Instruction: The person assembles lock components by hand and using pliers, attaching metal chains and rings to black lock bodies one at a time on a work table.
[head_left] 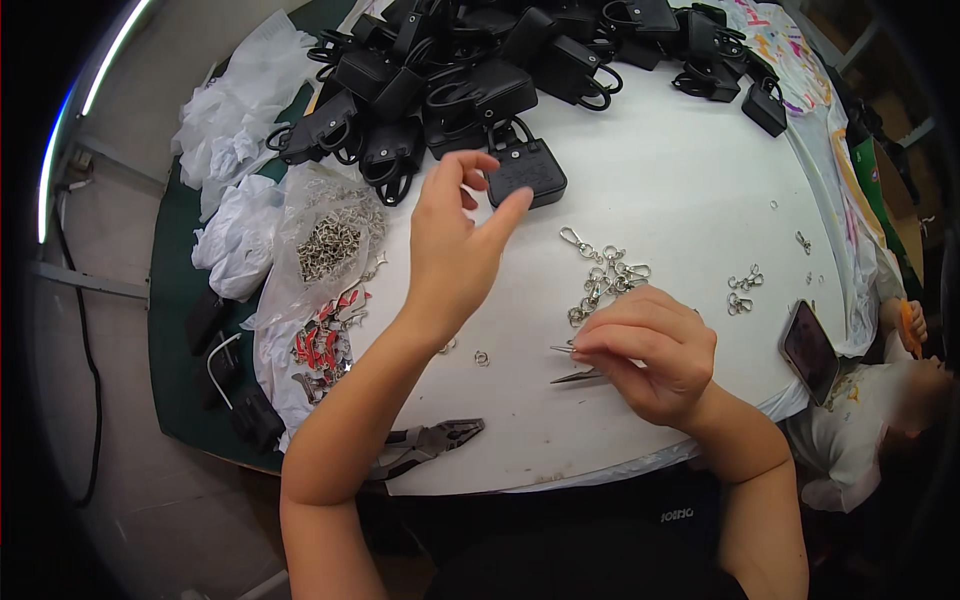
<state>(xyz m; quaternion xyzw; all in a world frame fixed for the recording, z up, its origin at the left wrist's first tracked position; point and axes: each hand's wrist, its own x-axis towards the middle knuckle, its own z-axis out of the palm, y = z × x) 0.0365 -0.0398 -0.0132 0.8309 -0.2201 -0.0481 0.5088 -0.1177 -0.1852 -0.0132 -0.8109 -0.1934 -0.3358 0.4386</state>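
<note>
My left hand is raised over the white tabletop, its thumb and fingers apart and nothing seen between them. Its fingertips overlap the left edge of a small black handbag with a loop handle; whether they touch it I cannot tell. My right hand is closed around a slim metal tool with two pointed tips; its handles are hidden in the palm. Just beyond that hand lies a cluster of silver swivel snap hooks with rings. Several small metal rings lie between my forearms.
Black handbags are heaped at the back. On the left are a clear bag of metal hardware and red-and-silver pieces. Pliers lie near the front edge. A phone and another person are at the right.
</note>
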